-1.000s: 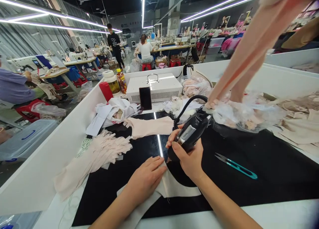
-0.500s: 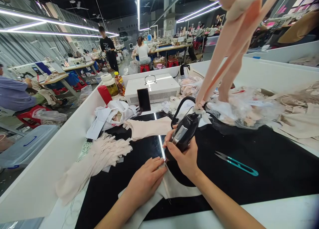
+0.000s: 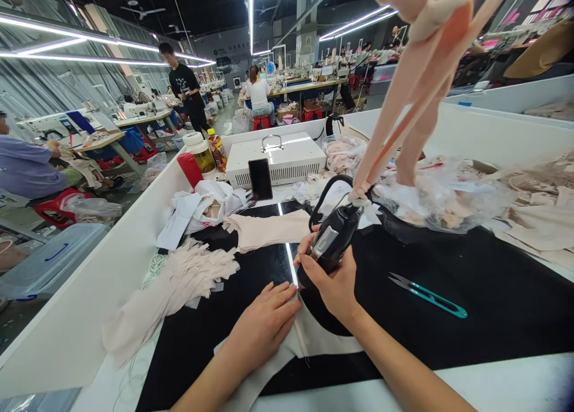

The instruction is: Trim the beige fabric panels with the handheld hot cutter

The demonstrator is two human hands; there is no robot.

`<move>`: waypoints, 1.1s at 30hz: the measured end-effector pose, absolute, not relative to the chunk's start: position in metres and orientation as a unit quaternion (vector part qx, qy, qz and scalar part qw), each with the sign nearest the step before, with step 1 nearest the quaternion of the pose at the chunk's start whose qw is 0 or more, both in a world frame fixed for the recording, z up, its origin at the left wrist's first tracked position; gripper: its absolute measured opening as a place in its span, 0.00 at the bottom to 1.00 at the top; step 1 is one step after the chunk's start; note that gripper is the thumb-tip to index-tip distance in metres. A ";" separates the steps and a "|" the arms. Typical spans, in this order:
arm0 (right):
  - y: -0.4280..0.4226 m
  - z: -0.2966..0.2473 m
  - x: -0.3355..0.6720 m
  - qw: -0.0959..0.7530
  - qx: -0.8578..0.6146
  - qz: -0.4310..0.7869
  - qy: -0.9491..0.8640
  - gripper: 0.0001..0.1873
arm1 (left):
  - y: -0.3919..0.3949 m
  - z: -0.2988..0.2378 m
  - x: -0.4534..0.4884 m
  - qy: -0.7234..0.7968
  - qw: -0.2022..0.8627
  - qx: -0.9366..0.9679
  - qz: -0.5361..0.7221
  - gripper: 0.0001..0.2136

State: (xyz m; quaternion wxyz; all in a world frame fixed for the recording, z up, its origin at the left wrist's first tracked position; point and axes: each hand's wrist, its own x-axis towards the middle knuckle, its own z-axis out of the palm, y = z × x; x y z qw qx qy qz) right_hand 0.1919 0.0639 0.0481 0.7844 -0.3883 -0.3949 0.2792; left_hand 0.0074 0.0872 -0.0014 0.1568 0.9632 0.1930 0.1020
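My right hand [image 3: 332, 283] is wrapped round a black corded hand tool [image 3: 330, 238], its tip down at the edge of a pale fabric piece [image 3: 314, 340] on the black table top [image 3: 470, 292]. My left hand [image 3: 264, 322] lies flat with fingers stretched out, pressing that fabric down just left of the tool tip. A thin strip of the fabric runs toward me from between the two hands.
Teal thread snips [image 3: 428, 295] lie right of my right hand. Stacks of beige fabric pieces [image 3: 179, 280] sit at the left, with a bagged pile [image 3: 439, 200] behind. A white metal box [image 3: 275, 158], phone [image 3: 260, 179] and bottles [image 3: 201, 149] stand at the back. Beige garments hang from above at the right.
My right hand and the tool have moved slightly left, closer to my left hand. The hanging beige garments have swung. A person in black in the background has walked nearer.
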 end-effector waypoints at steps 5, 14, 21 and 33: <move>0.063 0.050 0.191 0.784 -0.387 0.281 -0.397 0.20 | 0.087 0.001 0.008 0.191 0.152 0.965 0.096 0.15; 0.054 0.051 0.195 0.788 -0.384 0.282 -0.390 0.21 | 0.087 0.001 0.007 0.188 0.148 0.966 0.098 0.15; 0.050 0.051 0.193 0.793 -0.366 0.280 -0.399 0.19 | 0.088 0.002 0.007 0.182 0.149 0.968 0.092 0.15; 0.044 0.049 0.199 0.794 -0.375 0.260 -0.402 0.20 | 0.085 -0.003 0.007 0.148 0.105 0.965 0.187 0.11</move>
